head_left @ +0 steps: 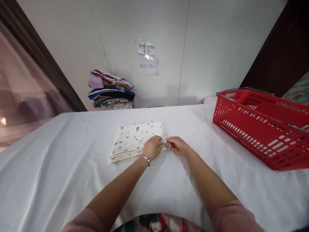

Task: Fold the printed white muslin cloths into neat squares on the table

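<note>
A folded white cloth with small scattered prints lies flat on the white-covered table, several layers showing along its near edge. My left hand, with a bracelet at the wrist, rests on the cloth's right end, fingers closed on its near right corner. Just to the right, my right hand is closed in a pinch at the cloth's right edge. A small bit of white fabric shows between the two hands. The fingertips of both hands are partly hidden.
A red plastic basket with metal handles stands at the table's right side. Behind the far edge, a stack of folded fabrics rises against the wall. Two paper notes are taped there. A curtain hangs at the left.
</note>
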Motion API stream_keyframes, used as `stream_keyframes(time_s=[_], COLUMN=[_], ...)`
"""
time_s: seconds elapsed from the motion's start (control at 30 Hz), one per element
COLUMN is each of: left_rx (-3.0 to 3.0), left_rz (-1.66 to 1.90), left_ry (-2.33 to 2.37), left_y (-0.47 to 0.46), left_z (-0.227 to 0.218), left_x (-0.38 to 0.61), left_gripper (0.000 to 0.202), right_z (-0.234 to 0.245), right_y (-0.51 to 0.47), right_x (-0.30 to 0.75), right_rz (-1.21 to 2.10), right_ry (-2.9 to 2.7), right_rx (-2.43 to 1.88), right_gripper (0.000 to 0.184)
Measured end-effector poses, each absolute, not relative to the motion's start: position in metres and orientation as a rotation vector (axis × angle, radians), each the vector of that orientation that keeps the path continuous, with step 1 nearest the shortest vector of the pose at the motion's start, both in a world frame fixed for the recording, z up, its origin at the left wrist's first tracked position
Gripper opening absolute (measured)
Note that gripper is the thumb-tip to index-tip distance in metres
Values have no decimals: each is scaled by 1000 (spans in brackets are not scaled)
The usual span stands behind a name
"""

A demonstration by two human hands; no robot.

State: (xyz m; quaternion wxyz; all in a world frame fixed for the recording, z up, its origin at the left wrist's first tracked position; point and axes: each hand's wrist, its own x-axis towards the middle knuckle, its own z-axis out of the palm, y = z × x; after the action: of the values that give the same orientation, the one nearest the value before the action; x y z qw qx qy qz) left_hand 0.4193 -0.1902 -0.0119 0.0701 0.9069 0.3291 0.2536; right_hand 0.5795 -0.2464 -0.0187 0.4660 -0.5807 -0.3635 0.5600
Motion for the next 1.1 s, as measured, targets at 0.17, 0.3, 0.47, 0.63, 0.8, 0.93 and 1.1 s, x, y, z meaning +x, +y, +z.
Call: stream_keyframes(time_s=[0.17,0.3,0.47,0.63,0.8,0.93,1.1], left_rx=[2718,2813,2844,2868,2886,2843,2827], left_rz=[849,826,751,738,767,821,860], left_ry=[1021,913,874,860,799,799,819], left_y=[-182,-185,-188,-186,-189,-195,-194], left_z=[-4,-9,-15,-12,-11,-14,-18], left_x=[419,418,417,415,415,412,410], left_gripper=[12,13,15,14,14,22,30], right_z=[-17,-26,-36,-28,-19,-17,-17], right_y=[-251,-250,-246,-245,-245,-246,-247], right_x=[583,578,573,573,569,565,566], right_rz=[1351,1357,1330,1427,1563,1591,1527], right_ry=[-960,-1102,-1068,-889,-759,-733,-789], right_rx=[-1588,-1712,-1653,-1492,-1359,-1279,-1253], right_gripper=[19,28,23,17,13,11,13])
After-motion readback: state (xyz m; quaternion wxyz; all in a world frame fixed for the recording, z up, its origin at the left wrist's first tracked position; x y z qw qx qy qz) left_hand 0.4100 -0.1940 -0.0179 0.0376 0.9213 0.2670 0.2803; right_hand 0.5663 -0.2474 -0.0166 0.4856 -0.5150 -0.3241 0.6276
